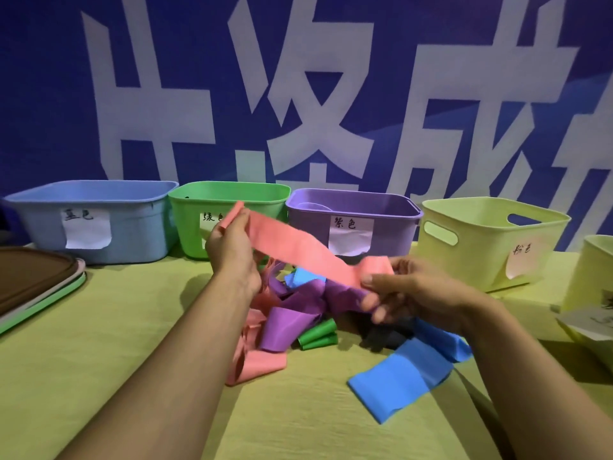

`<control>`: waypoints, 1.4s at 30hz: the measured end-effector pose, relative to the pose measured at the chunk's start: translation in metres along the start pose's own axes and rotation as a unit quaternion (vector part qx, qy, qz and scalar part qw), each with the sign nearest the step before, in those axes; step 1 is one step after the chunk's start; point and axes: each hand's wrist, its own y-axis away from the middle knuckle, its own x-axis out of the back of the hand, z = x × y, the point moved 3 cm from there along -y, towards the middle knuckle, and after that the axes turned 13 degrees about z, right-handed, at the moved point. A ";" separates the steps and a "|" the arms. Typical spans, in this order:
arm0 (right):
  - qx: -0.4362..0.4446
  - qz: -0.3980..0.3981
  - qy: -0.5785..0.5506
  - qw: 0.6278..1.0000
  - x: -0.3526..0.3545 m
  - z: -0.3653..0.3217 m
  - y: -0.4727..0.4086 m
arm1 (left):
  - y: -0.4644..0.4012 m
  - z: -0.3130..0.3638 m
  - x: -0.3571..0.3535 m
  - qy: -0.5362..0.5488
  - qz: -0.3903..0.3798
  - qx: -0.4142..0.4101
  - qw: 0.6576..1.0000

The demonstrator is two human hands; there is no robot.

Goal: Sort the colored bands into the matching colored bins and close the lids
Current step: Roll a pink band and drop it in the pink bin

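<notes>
Your left hand (pixel 232 247) and right hand (pixel 408 290) each pinch an end of a smooth, flat pink band (pixel 298 250), stretched taut above the tangled pile of bands (pixel 298 313) on the table (pixel 99 376) with its wrinkled yellow-green cloth. Behind stand matte plastic bins with handwritten paper labels: blue bin (pixel 132 224), green bin (pixel 265 200) marked 绿色, purple bin (pixel 391 227) marked 紫色, pale yellow bin (pixel 481 247) marked 粉色.
</notes>
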 end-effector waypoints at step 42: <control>0.210 0.125 0.037 0.969 -0.032 -0.008 -0.013 | 0.072 -0.018 -0.027 -0.059 -0.423 0.015 0.904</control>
